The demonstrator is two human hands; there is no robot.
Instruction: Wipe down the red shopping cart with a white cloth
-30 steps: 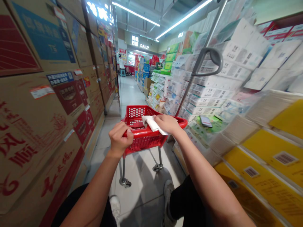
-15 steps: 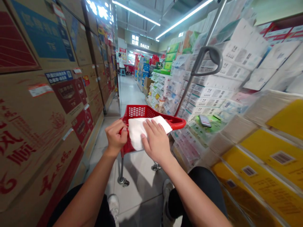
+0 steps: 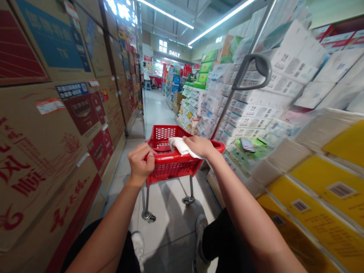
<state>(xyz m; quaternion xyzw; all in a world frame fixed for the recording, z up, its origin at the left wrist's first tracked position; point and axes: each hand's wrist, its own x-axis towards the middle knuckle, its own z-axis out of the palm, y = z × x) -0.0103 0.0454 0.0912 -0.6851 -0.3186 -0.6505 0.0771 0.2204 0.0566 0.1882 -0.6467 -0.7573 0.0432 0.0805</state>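
White cloth (image 3: 179, 147): it is lying folded over the thick near rim of a red cart (image 3: 167, 170), its crumpled left end drooping slightly into the basket. The right hand (image 3: 199, 145) is bearing down on it from above, palm lowered, fingers bending over the rim and holding the cloth against it; fingertips are not showing clearly. The left hand (image 3: 141, 161) is closing in a fist around the left end of the same rim, thumb resting on the near side, well apart from the cloth.

The cart is standing upright on thin gray legs, two casters (image 3: 188, 200) showing, on a pale tiled floor (image 3: 167, 212). Pale shoes (image 3: 138, 242) are resting on the tiles, one to the left and one to the right, nearer than the cart.

Right of the cart, a slanting pole is carrying a gray loop handle (image 3: 264, 68). Behind it, white paper packs (image 3: 256, 98) are rising in stacks; nearer, yellow packs (image 3: 321, 182) are filling the right side. A pixelated flat object (image 3: 247, 145) is lying on green packaging (image 3: 237, 156). Brown cartons (image 3: 36, 132) are lining the left. Far off, a "DAILY" sign (image 3: 174, 53) is glowing.
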